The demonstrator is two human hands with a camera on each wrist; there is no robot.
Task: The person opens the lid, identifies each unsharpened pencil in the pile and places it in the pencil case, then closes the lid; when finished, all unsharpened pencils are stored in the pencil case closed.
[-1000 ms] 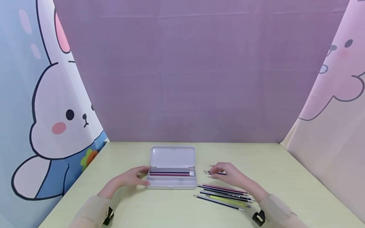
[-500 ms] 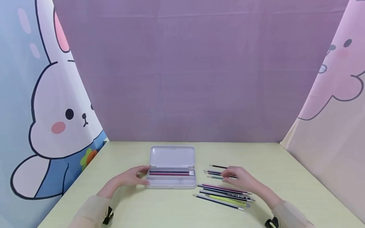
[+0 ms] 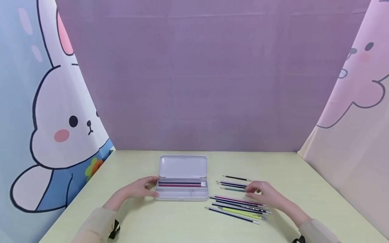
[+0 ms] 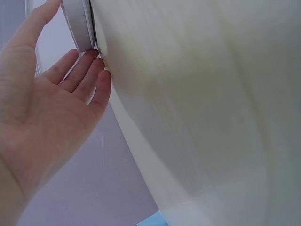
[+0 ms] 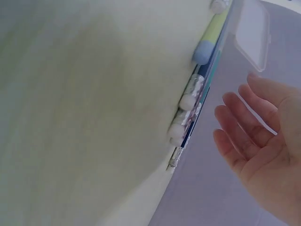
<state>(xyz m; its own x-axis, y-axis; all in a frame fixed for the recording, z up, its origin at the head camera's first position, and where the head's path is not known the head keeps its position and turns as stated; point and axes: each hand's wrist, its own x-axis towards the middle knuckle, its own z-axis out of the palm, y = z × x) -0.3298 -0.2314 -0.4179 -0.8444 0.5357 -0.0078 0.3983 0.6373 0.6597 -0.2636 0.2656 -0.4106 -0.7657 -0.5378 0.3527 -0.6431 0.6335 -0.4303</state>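
Observation:
A white pencil case (image 3: 175,194) lies with its lid (image 3: 183,166) folded back. Several dark and red pencils (image 3: 182,184) fill its rear compartment; the front compartments hold none. My left hand (image 3: 136,189) rests at the case's left end, thumb toward the front, fingertips (image 4: 96,54) at the rear corner, palm open. To the right of the case, my right hand (image 3: 267,194) hovers at the eraser ends of a small group of dark and teal pencils (image 3: 232,185). Its fingers are loosely bent with nothing between them in the right wrist view. The hand hides some eraser ends.
Nearer the front lies a row of several pencils (image 3: 238,201), including a yellow-green one (image 3: 241,213) and a dark one (image 3: 232,215) in front. A single black pencil (image 3: 237,178) lies farthest back. A purple backdrop (image 3: 194,84) borders the pale table's (image 3: 170,222) rear edge.
My right hand has slid rightward along the rear pencils from their tips to their eraser ends, uncovering the black and teal ones. My left hand and the case have stayed put.

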